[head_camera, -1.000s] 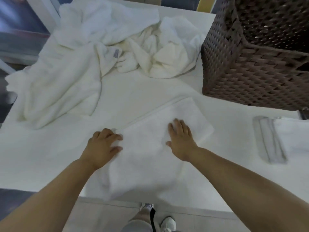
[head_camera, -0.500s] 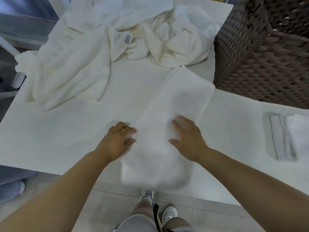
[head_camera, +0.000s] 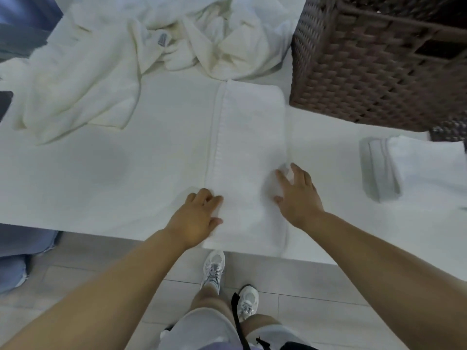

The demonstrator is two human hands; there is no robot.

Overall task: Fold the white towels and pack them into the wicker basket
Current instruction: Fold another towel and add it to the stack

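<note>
I note the folded towel (head_camera: 249, 157) running lengthwise away from both hands, just left of the wicker basket (head_camera: 374, 72); left hand (head_camera: 195, 218) pinches its near-left edge, right hand (head_camera: 297, 195) presses flat, fingers spread.

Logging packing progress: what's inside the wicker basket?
Only dark woven walls of the wicker basket show; its interior is cut off by the frame, so any packed towels cannot be seen.

Both bare forearms reach forward. The left hand (head_camera: 195, 218) lies knuckles up with its fingers (head_camera: 213, 199) curled under; the right hand (head_camera: 297, 195) lies palm down, fingers spread flat.
</note>
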